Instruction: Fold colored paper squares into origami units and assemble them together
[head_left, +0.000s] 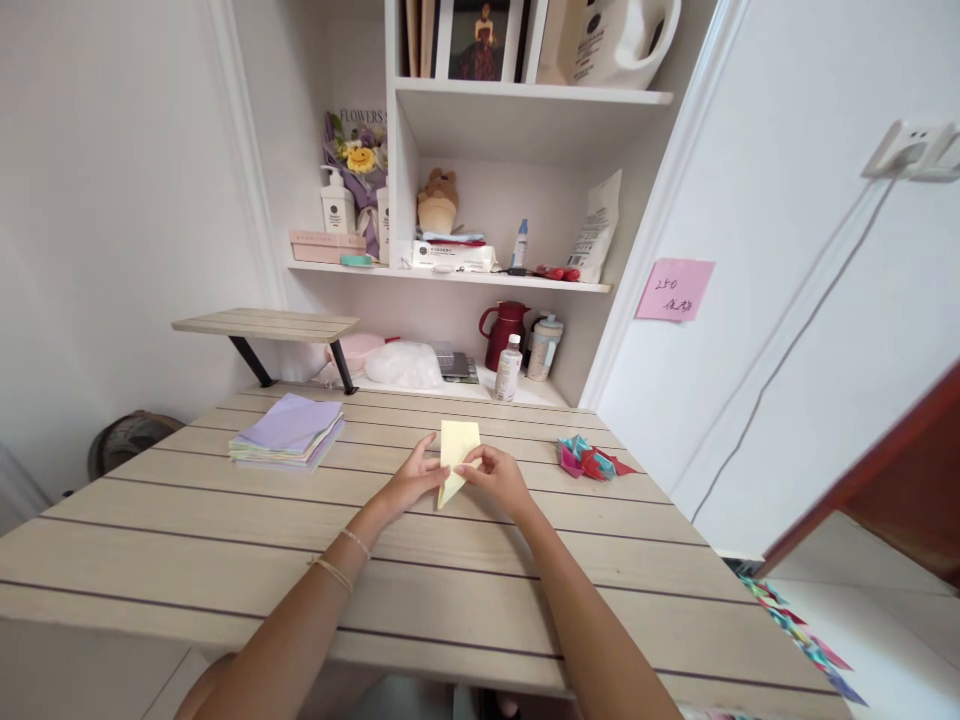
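Observation:
A folded sheet of pale yellow paper (460, 440) is held just over the table in front of me, its lower end narrowing to a point. My left hand (412, 478) is at its left edge, with the thumb pressed on the paper and the index finger raised and apart. From the right, my right hand (499, 478) pinches the paper between thumb and bent fingers. The two thumbs nearly meet at the paper's middle. Parts of the fingers behind the sheet are hidden.
A stack of coloured paper (289, 435) lies left on the slatted table (450, 585). Folded paper pieces (589, 458) in red, blue and pink lie right. Behind are a small raised shelf (266, 323), a bottle (508, 370) and a red jug (506, 335).

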